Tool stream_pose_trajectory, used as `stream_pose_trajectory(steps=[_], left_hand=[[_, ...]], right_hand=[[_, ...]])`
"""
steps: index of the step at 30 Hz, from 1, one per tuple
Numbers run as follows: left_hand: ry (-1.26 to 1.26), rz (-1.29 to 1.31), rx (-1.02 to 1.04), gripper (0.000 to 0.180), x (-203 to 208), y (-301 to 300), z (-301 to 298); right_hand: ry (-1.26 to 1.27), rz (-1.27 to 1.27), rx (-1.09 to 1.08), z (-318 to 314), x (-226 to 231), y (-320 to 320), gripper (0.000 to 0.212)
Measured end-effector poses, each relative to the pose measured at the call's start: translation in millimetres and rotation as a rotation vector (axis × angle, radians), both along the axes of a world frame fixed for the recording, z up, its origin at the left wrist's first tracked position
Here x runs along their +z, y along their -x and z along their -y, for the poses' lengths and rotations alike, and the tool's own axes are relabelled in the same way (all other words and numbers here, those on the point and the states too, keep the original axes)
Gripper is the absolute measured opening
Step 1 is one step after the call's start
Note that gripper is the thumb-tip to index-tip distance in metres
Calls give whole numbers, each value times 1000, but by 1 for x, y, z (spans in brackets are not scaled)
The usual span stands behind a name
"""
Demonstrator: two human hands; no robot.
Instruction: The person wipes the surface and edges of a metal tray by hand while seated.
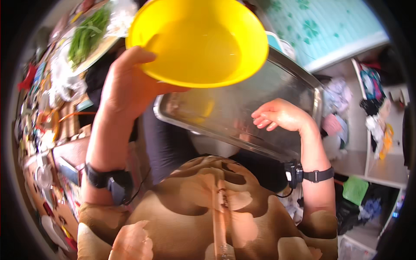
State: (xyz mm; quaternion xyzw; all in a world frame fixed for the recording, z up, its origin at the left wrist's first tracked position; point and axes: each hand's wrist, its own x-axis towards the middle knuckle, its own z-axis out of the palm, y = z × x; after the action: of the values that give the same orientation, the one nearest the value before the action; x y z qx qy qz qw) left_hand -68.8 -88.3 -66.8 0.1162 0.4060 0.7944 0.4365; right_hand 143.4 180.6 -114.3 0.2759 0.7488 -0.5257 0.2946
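My left hand [130, 84] grips a yellow plastic bowl [203, 52] by its near left rim, with the thumb over the edge and the fingers underneath. The bowl is tilted so that its inside faces me, and I see no food in it. Below it lies a rectangular metal tray [277, 104] with a raised rim, whose shiny bottom mirrors the bowl and my hand. My right hand [281, 115] hovers over the right part of the tray. Its fingers are loosely bent and a little apart, holding nothing, and the skin looks wet.
Green stalks [89, 34] lie on a board at the far left, beside a crumpled clear plastic bag [65, 82]. A cluttered surface runs down the left side. On the right stand white shelves [383, 167] with clothes, below a pale turquoise patterned panel [325, 26].
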Motion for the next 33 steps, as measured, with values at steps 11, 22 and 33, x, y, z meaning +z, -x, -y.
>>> stream_pose_trajectory(steps=[11,22,33], left_hand=[[-5,4,-177,61,-3,-26,-53],[-35,21,-366,59,-22,-58,-104],[86,33,-458,60,-41,-75,-118]], right_hand=[[-254,-351,-630,-45,19,-147,35],[-863,-1032,-459,-9,61,-112,29],[-661,-1047,-884,-47,50,-120,20]])
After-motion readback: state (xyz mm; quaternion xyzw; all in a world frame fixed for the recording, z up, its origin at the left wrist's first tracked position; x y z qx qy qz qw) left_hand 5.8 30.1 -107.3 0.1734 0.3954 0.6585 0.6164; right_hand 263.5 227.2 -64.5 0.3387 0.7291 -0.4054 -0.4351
